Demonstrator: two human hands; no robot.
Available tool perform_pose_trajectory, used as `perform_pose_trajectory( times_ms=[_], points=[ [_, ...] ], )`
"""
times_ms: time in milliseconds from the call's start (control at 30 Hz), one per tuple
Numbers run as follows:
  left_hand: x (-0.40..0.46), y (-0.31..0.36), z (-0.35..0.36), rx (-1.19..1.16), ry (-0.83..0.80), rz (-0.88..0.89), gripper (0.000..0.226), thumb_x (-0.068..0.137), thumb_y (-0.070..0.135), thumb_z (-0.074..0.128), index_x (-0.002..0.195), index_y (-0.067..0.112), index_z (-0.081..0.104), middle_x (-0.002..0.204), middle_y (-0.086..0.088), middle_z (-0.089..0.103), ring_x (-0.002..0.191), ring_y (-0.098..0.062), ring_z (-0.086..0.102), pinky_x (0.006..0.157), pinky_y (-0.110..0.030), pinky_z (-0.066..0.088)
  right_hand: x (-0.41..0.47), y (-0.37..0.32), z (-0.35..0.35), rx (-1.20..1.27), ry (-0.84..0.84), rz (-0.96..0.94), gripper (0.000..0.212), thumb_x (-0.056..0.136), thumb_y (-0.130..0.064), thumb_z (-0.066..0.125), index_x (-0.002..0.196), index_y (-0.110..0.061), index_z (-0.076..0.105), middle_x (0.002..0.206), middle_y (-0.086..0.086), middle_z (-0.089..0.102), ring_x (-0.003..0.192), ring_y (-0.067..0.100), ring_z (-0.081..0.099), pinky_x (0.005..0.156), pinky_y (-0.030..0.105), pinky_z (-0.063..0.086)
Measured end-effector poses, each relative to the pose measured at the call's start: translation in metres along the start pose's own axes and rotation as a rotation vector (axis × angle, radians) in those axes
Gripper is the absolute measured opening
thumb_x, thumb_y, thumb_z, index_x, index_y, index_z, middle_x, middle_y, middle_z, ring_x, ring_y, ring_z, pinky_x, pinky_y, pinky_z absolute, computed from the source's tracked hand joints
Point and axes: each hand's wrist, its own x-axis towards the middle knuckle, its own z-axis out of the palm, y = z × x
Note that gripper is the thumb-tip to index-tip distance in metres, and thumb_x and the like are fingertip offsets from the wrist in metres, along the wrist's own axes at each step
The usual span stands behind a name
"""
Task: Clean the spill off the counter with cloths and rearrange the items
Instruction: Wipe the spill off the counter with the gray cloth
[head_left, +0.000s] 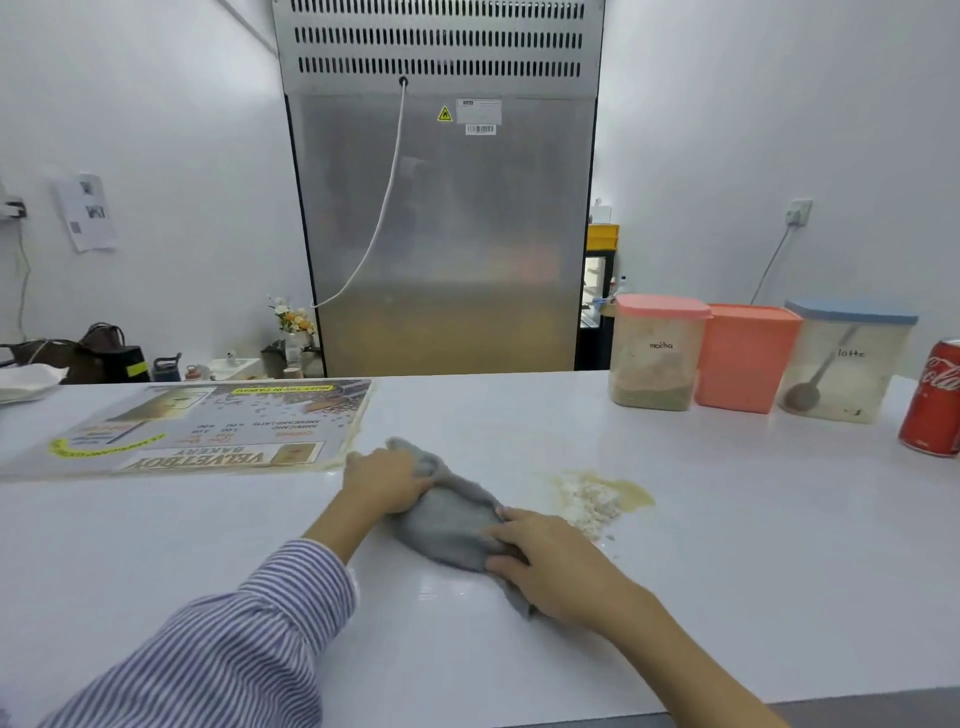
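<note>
A crumpled grey cloth (451, 519) lies on the white counter (727, 571) near its middle. My left hand (384, 480) grips the cloth's far left end, fingers curled into the fabric. My right hand (550, 564) grips its near right end. Just right of the cloth is the spill (597, 496): white powder in a beige wet patch. Neither hand touches the spill.
A laminated menu sheet (208, 431) lies at the back left. At the back right stand a "mocha" container (654, 353), an orange container (743, 358), a "latte" container (847, 364) with a spoon inside, and a red cola can (935, 400). A steel fridge (441, 208) stands behind the counter.
</note>
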Motion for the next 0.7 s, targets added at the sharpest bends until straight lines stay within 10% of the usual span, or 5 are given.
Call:
perform_pose_trajectory(
  times_ms=[133,267,433,600,700],
  points=[
    [0.001,0.005,0.005,-0.252,0.204,0.037,0.018,0.088,0.021,0.055,0.096,0.006,0.054,0.109,-0.02,0.061,0.104,-0.035,0.055,0.075,-0.033,0.041,0.009,0.003,0.002,-0.086,0.187,0.031,0.013,0.088,-0.007,0.044,0.077,-0.014,0.043,0.088,0.011,0.056,0.088,0.03,0.053,0.056,0.028,0.03],
    [-0.013,-0.032,-0.027,-0.406,0.371,0.03,0.014,0.085,0.019,0.057,0.088,0.007,0.065,0.095,-0.016,0.065,0.094,-0.032,0.058,0.068,-0.029,0.036,0.003,-0.033,-0.008,0.12,0.335,-0.121,0.014,0.086,-0.009,0.05,0.074,-0.004,0.055,0.065,0.006,0.056,0.073,0.027,0.052,0.059,0.03,0.037],
    [-0.039,-0.103,-0.054,-0.462,0.528,-0.17,0.027,0.084,0.007,0.056,0.107,0.015,0.067,0.109,-0.014,0.065,0.104,-0.034,0.055,0.081,-0.034,0.042,0.013,-0.116,0.016,0.268,0.251,-0.348,0.031,0.088,-0.012,0.05,0.117,-0.01,0.058,0.107,0.011,0.058,0.098,0.028,0.051,0.084,0.036,0.043],
    [-0.028,-0.123,0.018,-0.395,0.041,-0.392,0.06,0.094,0.045,0.027,0.137,0.004,0.037,0.142,-0.018,0.039,0.13,-0.035,0.033,0.11,-0.044,0.025,0.018,-0.138,0.079,0.024,0.07,-0.465,0.047,0.081,-0.014,0.025,0.115,-0.002,0.056,0.123,0.019,0.051,0.102,0.039,0.049,0.087,0.038,0.042],
    [-0.015,-0.125,0.034,-0.358,0.065,-0.406,0.08,0.086,0.061,0.019,0.143,0.005,0.025,0.149,-0.016,0.028,0.136,-0.036,0.021,0.113,-0.045,0.017,0.019,-0.132,0.071,-0.019,-0.045,-0.479,0.045,0.094,-0.004,0.033,0.139,0.006,0.031,0.142,0.022,0.036,0.129,0.036,0.029,0.11,0.041,0.022]
  ],
)
